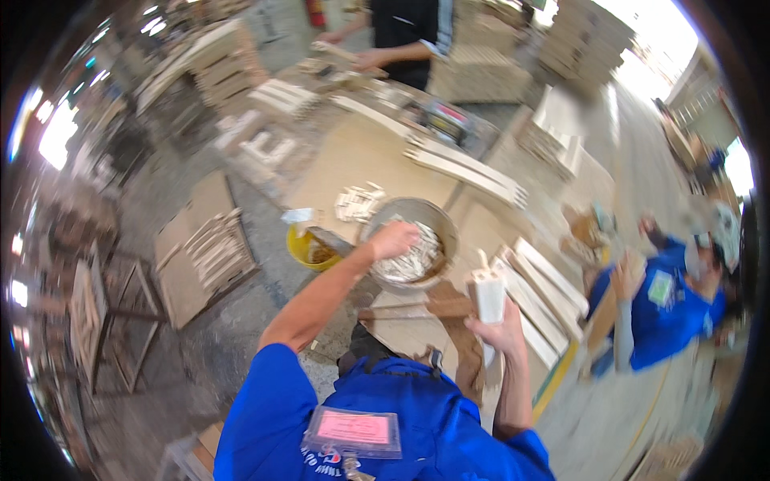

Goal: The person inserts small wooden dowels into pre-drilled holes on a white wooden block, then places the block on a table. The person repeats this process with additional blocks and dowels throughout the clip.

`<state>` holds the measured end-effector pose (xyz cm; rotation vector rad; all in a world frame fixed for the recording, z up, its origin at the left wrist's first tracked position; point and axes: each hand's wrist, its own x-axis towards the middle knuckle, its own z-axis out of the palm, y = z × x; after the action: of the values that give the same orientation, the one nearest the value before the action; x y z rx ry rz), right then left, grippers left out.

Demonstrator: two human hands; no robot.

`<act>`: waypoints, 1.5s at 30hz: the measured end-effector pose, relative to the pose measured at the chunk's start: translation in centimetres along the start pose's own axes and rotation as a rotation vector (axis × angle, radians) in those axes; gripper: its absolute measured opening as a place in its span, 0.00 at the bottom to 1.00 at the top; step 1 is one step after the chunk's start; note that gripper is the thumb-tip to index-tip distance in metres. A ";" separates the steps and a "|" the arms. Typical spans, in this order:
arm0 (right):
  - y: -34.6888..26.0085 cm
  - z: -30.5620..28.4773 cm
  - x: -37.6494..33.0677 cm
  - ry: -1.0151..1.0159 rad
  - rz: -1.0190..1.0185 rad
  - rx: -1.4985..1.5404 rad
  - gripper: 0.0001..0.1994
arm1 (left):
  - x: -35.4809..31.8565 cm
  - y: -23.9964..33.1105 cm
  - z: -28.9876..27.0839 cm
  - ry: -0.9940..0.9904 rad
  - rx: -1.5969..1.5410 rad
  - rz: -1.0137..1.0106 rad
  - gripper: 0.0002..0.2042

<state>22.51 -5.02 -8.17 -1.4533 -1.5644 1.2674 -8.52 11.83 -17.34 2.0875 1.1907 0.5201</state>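
My left hand (393, 239) reaches into a round metal bowl (443, 220) full of small pale wooden pieces (417, 260). Its fingers curl down among them, and motion blur hides whether they grip any. My right hand (499, 330) is closed around a white wooden block (488, 293), held upright just right of the bowl. The bowl sits at the near edge of a tan workbench (361, 152). A small pile of the same pale pieces (357, 202) lies on the bench beside the bowl.
A yellow bucket (303, 248) stands left of the bowl. Long white slats (465, 167) lie across the bench and more white slats (539, 298) lie at my right. A co-worker in blue (666, 309) crouches at right. Someone in black (405, 36) works at the far end. Stacked wooden boards (210, 255) sit on the floor at left.
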 end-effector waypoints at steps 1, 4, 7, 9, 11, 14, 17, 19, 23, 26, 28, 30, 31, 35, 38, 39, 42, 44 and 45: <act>0.4 -0.1 -0.5 0.049 0.053 0.061 0.35 | 0.2 1.8 0.4 -0.033 -0.228 -0.166 0.06; 0.0 0.0 -0.7 0.048 0.037 0.085 0.35 | -1.1 4.0 -1.0 -0.031 -1.058 -0.429 0.07; -0.7 0.6 -0.2 0.064 0.029 0.153 0.28 | -2.7 6.8 -0.4 -0.006 -1.436 -0.386 0.09; -0.5 0.6 -0.3 0.046 0.050 0.171 0.28 | -3.7 10.7 -1.2 -0.050 -1.365 -0.277 0.11; -0.1 0.2 -0.1 -0.054 0.119 0.134 0.35 | -5.0 13.4 -2.4 -0.086 -1.213 -0.239 0.11; 0.1 0.3 0.3 -0.104 0.129 0.092 0.35 | -5.3 15.8 -3.4 -0.046 -0.911 -0.221 0.09; 0.1 0.5 0.4 -0.067 0.060 0.057 0.35 | -5.7 16.6 -3.3 0.067 -0.613 0.009 0.06; -0.1 0.6 0.5 -0.048 0.066 0.023 0.34 | -5.6 17.6 -3.5 0.074 -0.562 0.115 0.05; -1.3 0.4 0.5 -0.028 0.036 -0.103 0.32 | -5.3 17.6 -4.5 0.051 -0.364 0.249 0.05; -1.7 0.3 0.6 -0.027 0.005 -0.105 0.31 | -5.2 18.0 -5.3 0.015 -0.275 0.301 0.06; -1.5 0.7 0.4 0.003 -0.008 -0.130 0.31 | -5.3 18.4 -5.7 -0.020 -0.156 0.339 0.08; -1.3 1.2 0.1 0.044 -0.033 -0.198 0.31 | -5.5 18.0 -5.7 -0.072 -0.176 0.294 0.07; -1.2 1.4 0.0 0.074 -0.050 -0.253 0.30 | -5.6 17.9 -5.6 -0.098 -0.187 0.270 0.07; -2.0 1.9 -0.3 0.024 0.034 -0.242 0.31 | -7.3 15.5 -3.1 -0.037 -0.333 0.298 0.12; -1.4 2.1 -0.8 -0.035 0.181 -0.183 0.31 | -4.8 12.8 -3.2 -0.217 -0.562 0.320 0.11; -1.3 2.1 -0.8 -0.051 0.231 -0.173 0.32 | -3.6 11.9 -3.9 -0.272 -0.788 0.230 0.10; -2.1 0.5 0.5 0.036 0.382 -0.203 0.33 | 2.1 6.5 -3.2 -0.260 -0.308 -0.108 0.11; -1.8 -0.2 1.0 0.051 0.290 -0.236 0.34 | 4.1 1.1 1.2 -0.238 0.211 0.053 0.13; -1.8 -0.3 0.9 0.054 0.282 -0.232 0.35 | 4.6 0.0 2.8 -0.301 0.487 -0.018 0.13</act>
<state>21.96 -3.96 -6.49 -1.8941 -1.5509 1.2185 -4.47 14.85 -19.20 2.4437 1.2389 -0.1130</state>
